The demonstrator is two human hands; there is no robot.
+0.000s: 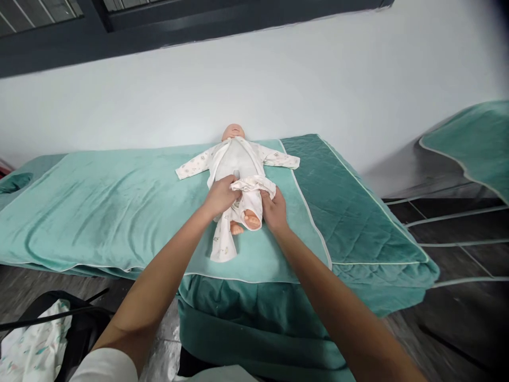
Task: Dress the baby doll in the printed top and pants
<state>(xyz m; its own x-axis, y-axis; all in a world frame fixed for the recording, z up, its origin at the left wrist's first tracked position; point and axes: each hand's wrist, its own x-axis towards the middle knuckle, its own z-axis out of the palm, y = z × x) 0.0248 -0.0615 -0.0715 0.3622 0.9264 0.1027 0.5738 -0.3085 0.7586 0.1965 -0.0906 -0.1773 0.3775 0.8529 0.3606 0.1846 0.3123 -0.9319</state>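
A baby doll [234, 131] lies on its back on a green bed, its head toward the wall. It wears a white printed top [234, 158] with both sleeves stretched out to the sides. Around the doll's legs are white printed baby pants [251, 200], with one foot [251, 218] showing at a leg opening and one pant leg lying flat. My left hand [222, 195] is closed on the left side of the pants' waistband. On the other side, my right hand [274, 208] grips the waistband's edge, thumb on the cloth.
The bed's green cover [119, 201] spreads left, and a darker quilted part [342, 196] lies right. A white wall [318, 79] stands behind. At lower left, a black chair [85, 323] bears a printed cloth [40, 345]. Metal rails [457, 215] stand at right.
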